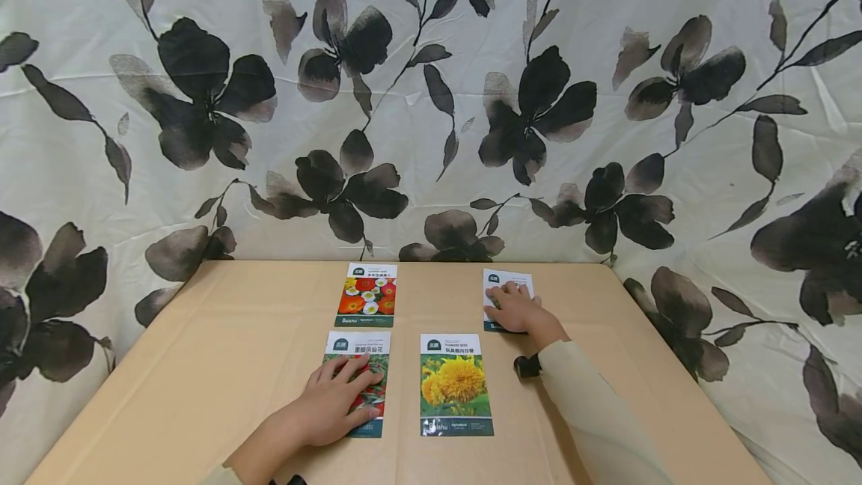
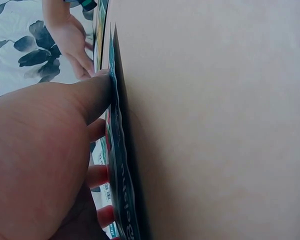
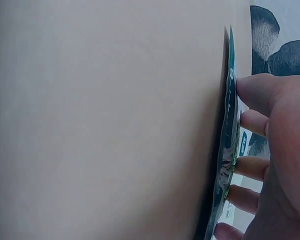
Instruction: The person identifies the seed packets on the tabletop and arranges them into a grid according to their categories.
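My left hand lies over a seed packet with red flowers, fingers spread across its picture. In the left wrist view the thumb and fingertips touch the face of this packet, whose lower edge stands slightly off the table. Farther back on the right, my right hand rests on another seed packet, covering most of its picture. Spread fingertips press on that packet in the right wrist view. Between the hands lies a seed packet with yellow flowers, untouched.
A seed packet with red, orange and white flowers lies behind the left hand's packet, near the far edge. All packets lie on a light wood-coloured table. Behind it hangs a white cloth with dark flowers.
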Demonstrator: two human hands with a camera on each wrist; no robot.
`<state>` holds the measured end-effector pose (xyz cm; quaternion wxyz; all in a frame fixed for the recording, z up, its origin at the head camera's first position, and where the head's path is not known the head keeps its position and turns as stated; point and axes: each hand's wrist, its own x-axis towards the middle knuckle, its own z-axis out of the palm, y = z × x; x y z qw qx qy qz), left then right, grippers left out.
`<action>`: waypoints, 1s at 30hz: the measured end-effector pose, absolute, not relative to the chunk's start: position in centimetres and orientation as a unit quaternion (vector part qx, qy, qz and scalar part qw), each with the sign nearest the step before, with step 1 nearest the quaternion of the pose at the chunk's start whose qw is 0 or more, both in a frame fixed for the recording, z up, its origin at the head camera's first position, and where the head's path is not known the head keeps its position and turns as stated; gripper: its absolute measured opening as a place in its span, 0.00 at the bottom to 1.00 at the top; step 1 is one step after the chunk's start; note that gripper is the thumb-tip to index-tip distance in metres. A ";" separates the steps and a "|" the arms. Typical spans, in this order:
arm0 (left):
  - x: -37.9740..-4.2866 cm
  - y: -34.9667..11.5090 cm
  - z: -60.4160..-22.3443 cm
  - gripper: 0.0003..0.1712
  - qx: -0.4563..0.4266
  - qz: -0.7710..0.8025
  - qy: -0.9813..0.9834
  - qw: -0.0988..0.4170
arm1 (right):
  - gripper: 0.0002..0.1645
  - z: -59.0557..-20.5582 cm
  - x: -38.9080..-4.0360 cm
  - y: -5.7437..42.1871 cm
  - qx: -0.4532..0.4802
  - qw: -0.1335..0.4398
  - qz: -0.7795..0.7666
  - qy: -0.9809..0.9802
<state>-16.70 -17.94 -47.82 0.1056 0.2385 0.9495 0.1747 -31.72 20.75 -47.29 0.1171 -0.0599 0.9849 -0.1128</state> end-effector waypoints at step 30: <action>-16.6 -17.9 -47.5 0.34 0.241 0.177 0.949 0.104 | 0.35 -47.3 -31.8 18.6 -0.068 0.110 -0.106 0.986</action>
